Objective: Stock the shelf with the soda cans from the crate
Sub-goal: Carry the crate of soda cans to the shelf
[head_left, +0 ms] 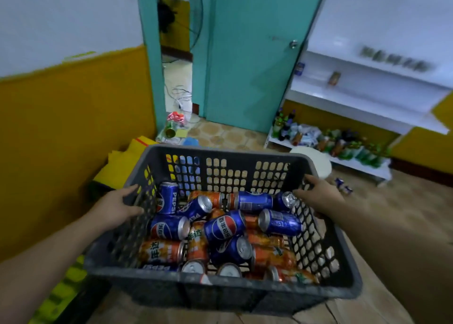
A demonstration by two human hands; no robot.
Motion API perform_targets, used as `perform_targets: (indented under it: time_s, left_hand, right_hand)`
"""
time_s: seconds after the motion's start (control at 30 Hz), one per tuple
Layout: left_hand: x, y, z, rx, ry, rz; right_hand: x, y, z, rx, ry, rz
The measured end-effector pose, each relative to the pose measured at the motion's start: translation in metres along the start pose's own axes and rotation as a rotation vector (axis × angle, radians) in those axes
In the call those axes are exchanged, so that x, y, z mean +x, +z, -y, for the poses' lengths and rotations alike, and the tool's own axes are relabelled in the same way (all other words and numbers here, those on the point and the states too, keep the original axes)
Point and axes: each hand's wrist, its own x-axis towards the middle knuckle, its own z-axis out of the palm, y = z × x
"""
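Tan tiled floor [404,208], white shelf [367,95] — teal door [245,54], yellow-and-white walls [61,78].

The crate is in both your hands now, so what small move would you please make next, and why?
Probably carry the crate right, toward the shelf. The left hand and right hand grip opposite rims, the cans all lie inside, and the shelf stands off to the right, mostly bare.
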Motion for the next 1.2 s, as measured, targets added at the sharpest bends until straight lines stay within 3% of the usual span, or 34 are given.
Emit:
perform_targets:
  time_s: [0.33,0.6,1.2]
  left_hand:
    - [0.129,0.100,-0.146,0.191,0.280,0.271]
    - [0.212,0.164,-0.268,0.275,0.460,0.428]
    - [0.328,0.334,-0.496,0.271,0.565,0.502]
  right_hand:
    - [0.059,-0.046,-0.099,0.181,0.332,-0.079]
    - [0.100,-0.081,-0.146,0.312,0.486,-0.178]
    - [0.287,-0.194,-0.242,0.320,0.639,-0.226]
